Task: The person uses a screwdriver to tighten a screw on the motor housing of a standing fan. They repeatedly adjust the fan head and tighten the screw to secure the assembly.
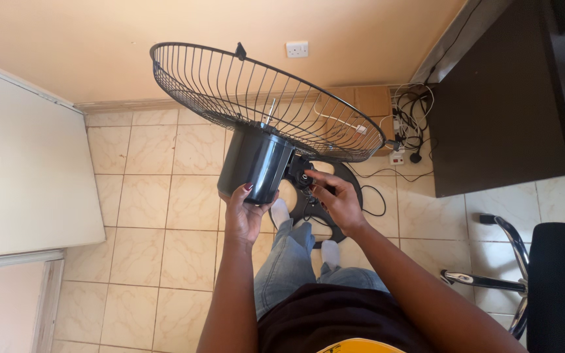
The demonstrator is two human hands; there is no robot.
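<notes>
Hands work at the back of a fan held over the tiled floor (pixel 165 196): the left hand (pixel 243 216) cups the underside of the dark motor housing (pixel 256 160), while the right hand (pixel 338 199) pinches the black knob (pixel 305 178) at the neck joint behind it. The wire guard (pixel 263 98) tilts up toward the wall, and the round base (pixel 354 186) lies on the tiles near the socked feet. The step looks like adjusting that knob; next it likely needs a steady housing and a firm twist.
</notes>
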